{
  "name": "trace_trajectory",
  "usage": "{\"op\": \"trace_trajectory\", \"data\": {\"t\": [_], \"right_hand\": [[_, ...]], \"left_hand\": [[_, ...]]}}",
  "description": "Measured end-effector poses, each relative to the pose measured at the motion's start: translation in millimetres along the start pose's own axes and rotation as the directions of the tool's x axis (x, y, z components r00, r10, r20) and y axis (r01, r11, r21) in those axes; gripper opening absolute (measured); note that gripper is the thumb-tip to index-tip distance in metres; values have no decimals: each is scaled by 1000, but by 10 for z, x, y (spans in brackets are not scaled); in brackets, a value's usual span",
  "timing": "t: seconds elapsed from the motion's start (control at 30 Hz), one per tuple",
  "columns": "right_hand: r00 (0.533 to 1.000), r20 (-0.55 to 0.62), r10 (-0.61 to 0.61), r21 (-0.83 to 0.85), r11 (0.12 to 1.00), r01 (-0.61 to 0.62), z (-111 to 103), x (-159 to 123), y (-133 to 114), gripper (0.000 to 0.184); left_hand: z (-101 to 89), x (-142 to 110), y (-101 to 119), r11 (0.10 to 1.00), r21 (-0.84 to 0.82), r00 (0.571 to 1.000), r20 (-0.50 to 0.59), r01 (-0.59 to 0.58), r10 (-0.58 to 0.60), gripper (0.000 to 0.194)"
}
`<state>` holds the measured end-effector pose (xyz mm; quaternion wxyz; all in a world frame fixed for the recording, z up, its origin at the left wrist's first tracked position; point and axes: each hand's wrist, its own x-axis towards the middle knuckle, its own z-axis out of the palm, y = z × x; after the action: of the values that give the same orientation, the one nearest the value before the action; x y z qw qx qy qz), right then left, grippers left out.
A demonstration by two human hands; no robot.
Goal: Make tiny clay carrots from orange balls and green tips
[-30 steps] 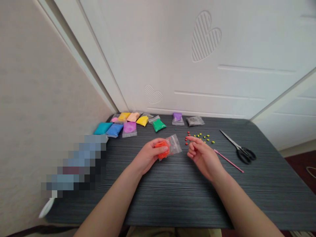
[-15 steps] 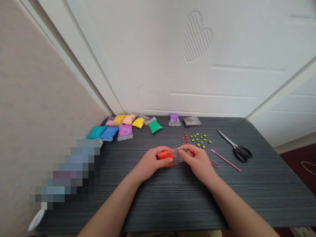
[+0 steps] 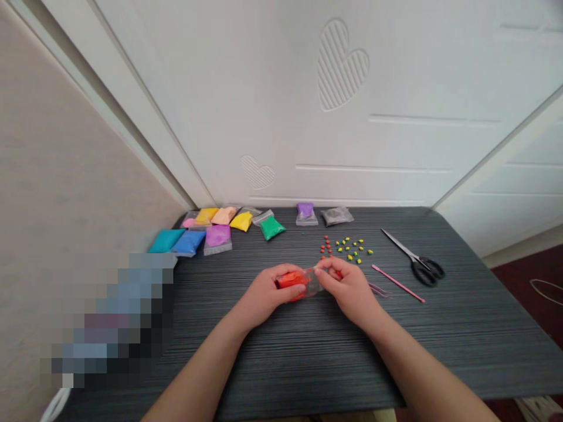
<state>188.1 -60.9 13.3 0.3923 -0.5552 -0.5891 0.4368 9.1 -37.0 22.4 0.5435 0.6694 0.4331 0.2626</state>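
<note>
My left hand (image 3: 266,296) is closed around a clear zip bag of orange-red modelling clay (image 3: 291,279) above the table. With thumb and forefinger my right hand (image 3: 349,287) pinches the clear end of that bag. A bit of red shows at the right fingers; I cannot tell what it is. Just beyond the right hand lie small red pieces (image 3: 326,246) and several yellow-green pieces (image 3: 349,258). Two thin pink prongs (image 3: 379,290) stick out from behind the right hand. A pink stick tool (image 3: 398,283) lies to its right.
Black-handled scissors (image 3: 413,257) lie at the right. Along the back are bags of green (image 3: 271,227), purple (image 3: 305,212) and grey clay (image 3: 337,216). More coloured bags, including a blue one (image 3: 190,242), are grouped at the back left. A blurred-out object (image 3: 114,316) occupies the left edge.
My right hand has come left to the bag and taken hold of its clear end. The left hand still holds the bag. The view has shifted slightly.
</note>
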Motion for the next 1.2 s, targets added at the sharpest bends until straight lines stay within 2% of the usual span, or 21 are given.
{"op": "trace_trajectory", "data": {"t": [0.17, 0.33, 0.5, 0.63, 0.77, 1.2], "right_hand": [[999, 42, -5, -30, 1000, 6, -4, 5, -10, 28], [997, 61, -39, -92, 995, 44, 5, -10, -21, 26], [990, 76, -122, -223, 965, 136, 2, -22, -79, 20], [972, 138, -190, -316, 921, 226, 10, -37, -138, 14], [959, 172, -227, -378, 884, 277, 39, -51, -151, 12], [955, 228, -192, -506, 815, 284, 52, -53, -128, 13]], "left_hand": [[-36, 4, -46, 998, -69, 998, -62, 13, -18, 25], [-29, 2, -51, 993, -112, 999, -21, 28, -30, 26], [-8, 9, -55, 981, -188, 999, 11, 41, -40, 24], [-20, 20, -60, 991, -132, 999, -39, 24, -29, 21], [-26, 26, -60, 996, -91, 999, -37, 4, -7, 19], [-8, 30, -126, 992, -128, 999, -49, -24, 18, 12]]}}
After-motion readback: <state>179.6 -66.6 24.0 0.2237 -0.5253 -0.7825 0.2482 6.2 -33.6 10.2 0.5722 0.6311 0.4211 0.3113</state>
